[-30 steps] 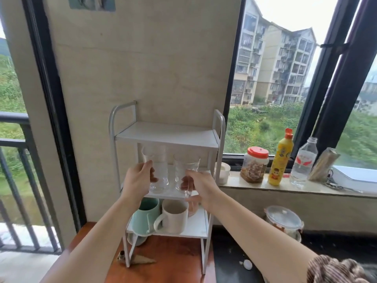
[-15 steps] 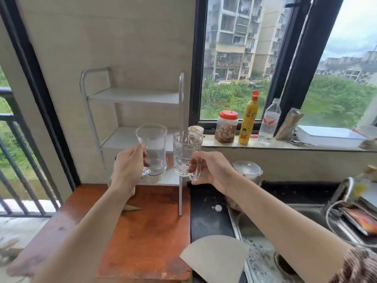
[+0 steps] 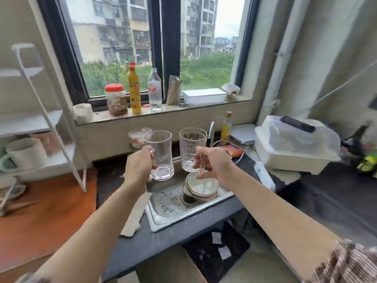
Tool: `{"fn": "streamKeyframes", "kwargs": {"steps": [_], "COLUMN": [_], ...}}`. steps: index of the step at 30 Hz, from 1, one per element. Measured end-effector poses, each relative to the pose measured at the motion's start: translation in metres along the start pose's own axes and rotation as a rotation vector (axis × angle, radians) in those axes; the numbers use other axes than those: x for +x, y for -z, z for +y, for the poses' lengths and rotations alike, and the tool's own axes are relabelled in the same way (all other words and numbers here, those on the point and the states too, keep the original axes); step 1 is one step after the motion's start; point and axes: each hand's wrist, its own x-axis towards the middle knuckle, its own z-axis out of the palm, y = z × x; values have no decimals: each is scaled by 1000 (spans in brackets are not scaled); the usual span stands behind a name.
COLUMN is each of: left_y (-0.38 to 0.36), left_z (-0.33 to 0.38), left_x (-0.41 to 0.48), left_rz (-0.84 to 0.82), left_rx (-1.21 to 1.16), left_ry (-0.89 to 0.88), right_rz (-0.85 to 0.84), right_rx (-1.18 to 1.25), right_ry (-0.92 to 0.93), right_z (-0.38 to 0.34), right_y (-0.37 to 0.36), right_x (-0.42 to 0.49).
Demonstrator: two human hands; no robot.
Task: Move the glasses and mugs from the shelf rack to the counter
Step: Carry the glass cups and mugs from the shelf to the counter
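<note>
My left hand (image 3: 138, 167) grips the handle of a smooth clear glass mug (image 3: 160, 155), held upright above the steel sink (image 3: 169, 211). My right hand (image 3: 214, 165) grips the handle of a ribbed clear glass mug (image 3: 190, 151) beside it, also upright over the sink. The two glasses are a little apart. At the far left stands the white shelf rack (image 3: 49, 121); its lower shelf holds a cream mug (image 3: 26, 153), a green mug (image 3: 3, 160) cut off by the frame edge, and a brownish mug (image 3: 48, 140) behind them.
Stacked plates (image 3: 202, 187) lie in the sink under the glasses. A dark counter (image 3: 330, 193) stretches right with a lidded plastic box (image 3: 293, 144). The windowsill holds a jar (image 3: 116, 100), a yellow bottle (image 3: 134, 88) and a water bottle (image 3: 154, 89). An orange board (image 3: 44, 213) lies under the rack.
Both hands lifted the glass mugs off the rack's middle shelf and carried them right, from in front of the rack to above the sink. My view swung right too.
</note>
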Motion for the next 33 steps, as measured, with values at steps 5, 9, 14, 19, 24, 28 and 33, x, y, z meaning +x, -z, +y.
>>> {"fn": "streamKeyframes", "kwargs": {"steps": [5,9,14,19,24,28,33], "left_y": [-109,-193,-296,-399,-502,-575,-648], "left_z": [-5,-6,-9,-16,-19,-18,-21], "left_x": [-50,-91,-138,-177,-207,-230,-266], "left_rz": [-224,-405,-595,-775,-923,-1010,-1097], "left_rx": [25,59,79,77,101,150,225], "left_ry": [13,5,17,16,31,28,15], "right_rz": [206,383,593,777,914,1005,1099], "right_rx": [41,99,146,153,187,213,297], "right_ry": [-15,-31,-86,-123,-141,-179,-209], "right_z": [20,37,59,77,89,97,113], "right_y": [112,189,274,363,452,514,574], "right_x": [-44,-74,-104,-121,-122,-120,-129]}}
